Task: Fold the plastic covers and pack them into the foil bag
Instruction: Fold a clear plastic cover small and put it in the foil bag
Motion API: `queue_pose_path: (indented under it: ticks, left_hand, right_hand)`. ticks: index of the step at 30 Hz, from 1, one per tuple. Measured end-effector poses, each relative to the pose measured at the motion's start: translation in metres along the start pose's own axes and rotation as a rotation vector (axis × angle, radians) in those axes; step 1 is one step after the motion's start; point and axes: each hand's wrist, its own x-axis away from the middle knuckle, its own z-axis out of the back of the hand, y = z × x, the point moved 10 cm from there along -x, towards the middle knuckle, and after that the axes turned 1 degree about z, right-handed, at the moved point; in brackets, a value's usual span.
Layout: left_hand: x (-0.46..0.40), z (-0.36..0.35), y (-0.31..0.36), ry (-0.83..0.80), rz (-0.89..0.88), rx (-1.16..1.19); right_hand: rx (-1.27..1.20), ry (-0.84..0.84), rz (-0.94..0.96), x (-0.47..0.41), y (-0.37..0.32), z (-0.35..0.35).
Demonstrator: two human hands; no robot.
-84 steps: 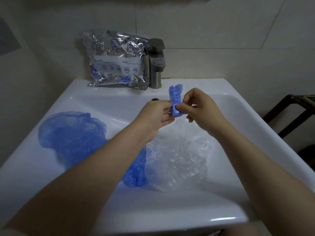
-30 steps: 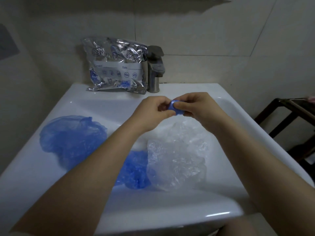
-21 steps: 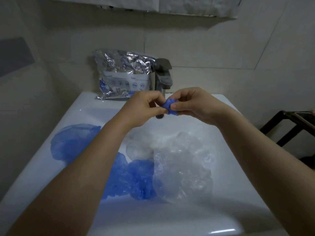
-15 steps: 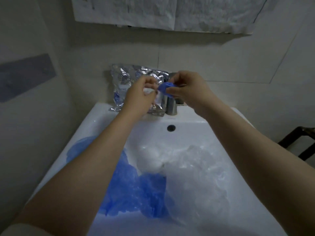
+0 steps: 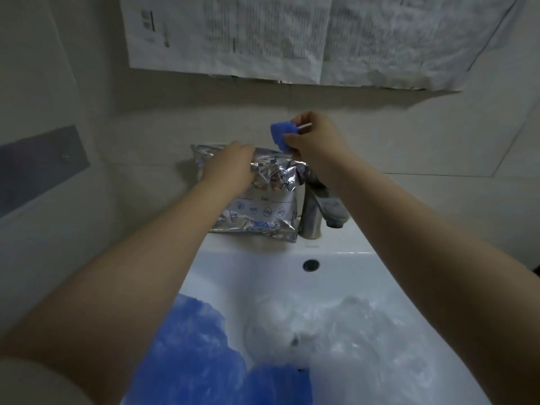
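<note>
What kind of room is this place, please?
Probably a bathroom or washroom: a white washbasin with a metal faucet at its back, and tiled walls behind it.

The folded blue cover [image 5: 280,136], earlier pinched between both hands over the sink basin, is now held by the right hand [image 5: 315,135] alone above the foil bag [image 5: 271,197]. The left hand [image 5: 230,165] has been moved to the bag's top edge at the sink's back edge.

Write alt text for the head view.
The right hand pinches a folded blue cover above the foil bag, whose top the left hand touches; more covers lie in the white sink below.
</note>
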Motion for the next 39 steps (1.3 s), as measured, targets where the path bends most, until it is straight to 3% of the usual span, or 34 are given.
queue_pose_path:
  ticks: [5, 9, 14, 17, 23, 29, 32, 36, 39]
  left_hand:
    - [0.016, 0.009, 0.013, 0.11, -0.087, 0.107]
    - [0.022, 0.015, 0.014, 0.151, -0.122, 0.169]
    - [0.023, 0.008, 0.021, 0.112, -0.193, 0.214]
    - [0.025, 0.002, 0.013, 0.099, -0.136, 0.26]
    - [0.019, 0.003, -0.004, 0.094, -0.005, 0.336]
    - [0.027, 0.007, -0.019, 0.112, 0.217, 0.364]
    - [0.041, 0.007, -0.01, 0.131, 0.222, 0.327]
    - [0.061, 0.006, 0.036, 0.161, 0.053, 0.407]
    - [0.076, -0.001, 0.08, 0.08, -0.106, 0.487]
  right_hand:
    - [0.255, -0.061, 0.164, -0.009, -0.011, -0.025]
    - [0.635, -0.161, 0.281, -0.009, -0.016, -0.049]
    - [1.095, -0.431, 0.2, -0.008, 0.003, -0.077]
    - [1.058, -0.506, 0.182, -0.005, 0.015, -0.083]
    - [0.977, -0.352, 0.471, 0.014, -0.01, -0.08]
    - [0.796, -0.195, 0.644, 0.059, -0.032, -0.033]
    - [0.769, -0.323, 0.738, 0.105, -0.028, -0.022]
    - [0.803, -0.611, 0.482, 0.15, 0.039, -0.01]
    - [1.013, -0.721, 0.188, 0.165, 0.119, 0.011]
